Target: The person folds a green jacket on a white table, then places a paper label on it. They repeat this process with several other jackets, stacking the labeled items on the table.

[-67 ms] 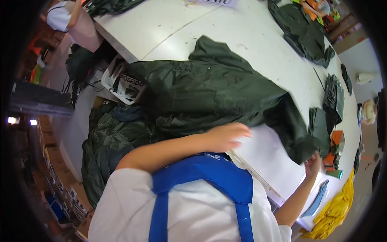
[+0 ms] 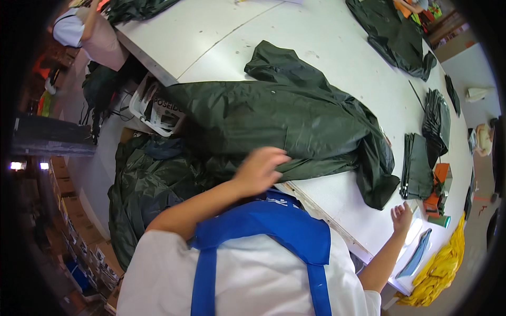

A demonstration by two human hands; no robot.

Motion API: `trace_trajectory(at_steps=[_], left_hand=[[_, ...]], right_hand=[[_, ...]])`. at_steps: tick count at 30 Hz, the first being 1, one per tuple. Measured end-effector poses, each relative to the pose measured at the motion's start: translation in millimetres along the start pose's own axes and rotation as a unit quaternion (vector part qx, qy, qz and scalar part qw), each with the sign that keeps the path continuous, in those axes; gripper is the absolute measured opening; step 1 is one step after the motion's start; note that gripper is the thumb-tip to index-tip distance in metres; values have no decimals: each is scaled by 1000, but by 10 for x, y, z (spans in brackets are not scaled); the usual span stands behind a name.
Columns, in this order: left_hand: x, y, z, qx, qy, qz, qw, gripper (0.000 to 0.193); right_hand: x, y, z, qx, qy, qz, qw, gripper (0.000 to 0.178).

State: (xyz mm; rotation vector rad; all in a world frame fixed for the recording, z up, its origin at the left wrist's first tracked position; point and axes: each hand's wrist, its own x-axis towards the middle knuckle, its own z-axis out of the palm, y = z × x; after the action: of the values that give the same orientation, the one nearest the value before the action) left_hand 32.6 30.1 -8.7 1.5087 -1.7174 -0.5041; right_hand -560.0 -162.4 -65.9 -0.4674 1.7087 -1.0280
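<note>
Dark green raincoat (image 2: 284, 118): spread flat across the near half of the white counter (image 2: 337, 42), one end trailing off the near edge, the other bunched into a dark fold at the right; it lies open as if laid out for smoothing or folding. Left hand (image 2: 259, 169): fingers loosely spread, not gripping, hovering over or lightly touching the coat's near hem; contact cannot be told for certain. Right hand (image 2: 402, 216): open, fingers apart, holding nothing, raised just off the counter's near edge, apart from the coat's bunched end. Pile of like green coats (image 2: 153, 184): heaped below the counter at the person's left, within reach of the left hand, apparently as stock. Folded dark pieces (image 2: 419, 166): stacked in neat flat bundles at the right of the counter, kept well apart from the open coat; a second stack (image 2: 436, 118) stands behind them. Another green garment (image 2: 390, 34): lying at the far right of the counter. Yellow material (image 2: 437, 268): heaped at lower right, beyond the counter's corner. Another person (image 2: 84, 29): at upper left, at the far end.
</note>
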Motion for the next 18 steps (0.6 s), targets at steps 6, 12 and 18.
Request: trace_trajectory(at_steps=[6,12,18], left_hand=[[-786,-1387,-249,223,140,-338,903,92],[-94,-1966,-614,229,95,-334,910,82],[-1312,-1818,296,58,130,-377,915,111]], right_hand=[[-192,153,364,-536,139,-347,757,71],[-176,-275,1235,-584,-18,-384,715,85],[-555,-105,1170,-668,-51,-338,661,85]])
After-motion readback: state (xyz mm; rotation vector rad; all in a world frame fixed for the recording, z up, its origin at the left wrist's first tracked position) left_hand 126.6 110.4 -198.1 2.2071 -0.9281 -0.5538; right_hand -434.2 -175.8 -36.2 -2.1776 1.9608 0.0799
